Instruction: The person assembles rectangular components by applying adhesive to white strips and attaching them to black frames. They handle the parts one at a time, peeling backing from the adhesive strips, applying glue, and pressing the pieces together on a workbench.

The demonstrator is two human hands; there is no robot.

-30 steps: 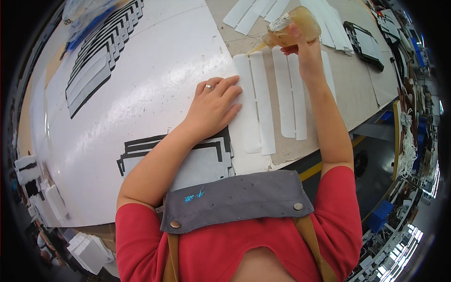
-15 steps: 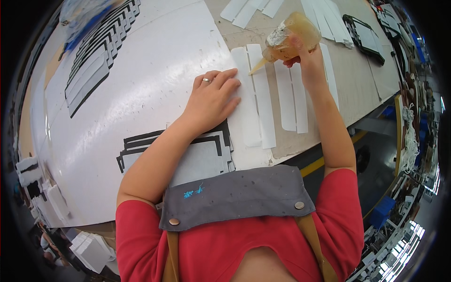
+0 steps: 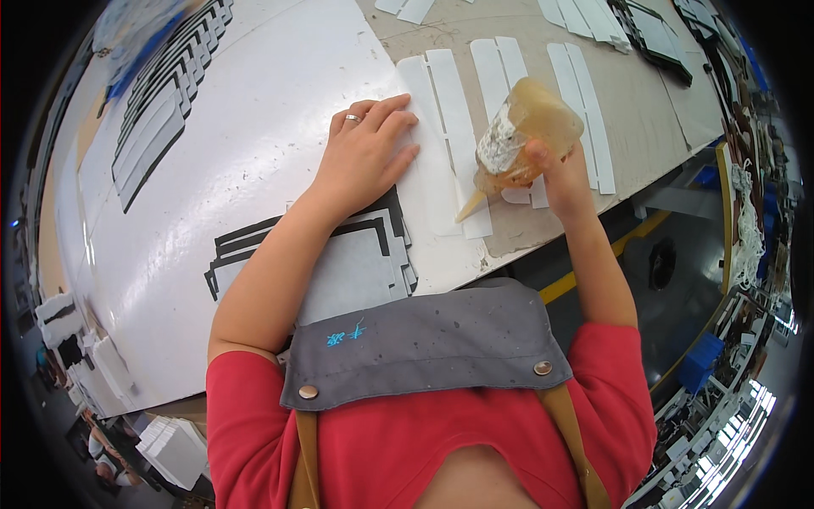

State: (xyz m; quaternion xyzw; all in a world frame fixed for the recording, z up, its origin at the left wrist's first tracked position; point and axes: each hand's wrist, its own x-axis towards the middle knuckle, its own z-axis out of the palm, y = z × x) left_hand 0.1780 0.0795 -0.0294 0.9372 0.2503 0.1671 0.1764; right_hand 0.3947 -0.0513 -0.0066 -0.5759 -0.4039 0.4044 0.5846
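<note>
My right hand [image 3: 555, 170] is wrapped round a squeeze bottle [image 3: 534, 127] of yellowish liquid with white tape on its side. The bottle is tilted down to the left, its pointed nozzle at the near end of a pair of white strips [image 3: 451, 127]. Whether the tip touches the strip I cannot tell. Beside the strips' left edge, my left hand [image 3: 365, 153] lies on the white tabletop with its fingers spread and nothing in them. More white strip pairs [image 3: 581, 110] lie to the right, one partly hidden by the bottle.
Grey panels with black edging [image 3: 356, 267] are stacked under my left forearm. A fanned row of similar panels [image 3: 157, 140] lies at the far left. Black-framed pieces [image 3: 653, 42] sit at the far right. The table's edge runs close to my right arm.
My right hand has brought the bottle nearer to me, its nozzle going from the upper part of the strips to their near end. The head view has shifted slightly.
</note>
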